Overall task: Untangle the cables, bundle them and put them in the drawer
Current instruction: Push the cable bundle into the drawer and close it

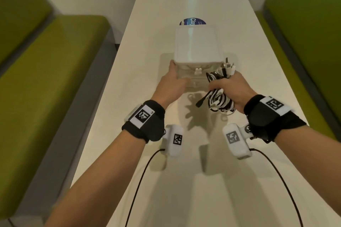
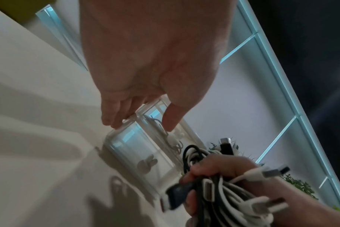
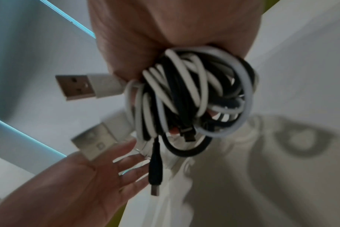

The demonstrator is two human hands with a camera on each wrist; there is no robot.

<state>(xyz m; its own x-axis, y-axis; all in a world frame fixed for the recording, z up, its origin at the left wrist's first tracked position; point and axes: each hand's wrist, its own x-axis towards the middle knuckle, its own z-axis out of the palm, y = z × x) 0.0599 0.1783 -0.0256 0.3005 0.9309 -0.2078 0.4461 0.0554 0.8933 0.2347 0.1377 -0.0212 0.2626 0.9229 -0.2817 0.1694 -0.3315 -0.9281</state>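
At table centre, the right hand [image 1: 231,89] clenches one bundle of black and white cables [image 1: 220,100]; at its nine o'clock the left hand [image 1: 172,84], fingers straight, presses one clear drawer unit [image 1: 197,51] with two rabbit-knobbed drawers [image 2: 144,156], both closed.

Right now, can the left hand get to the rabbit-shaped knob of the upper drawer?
Probably yes. The left hand already touches the drawer unit, and the knob shows uncovered just past its thumb. The right hand holds the cable bundle to the side, apart from the knob.
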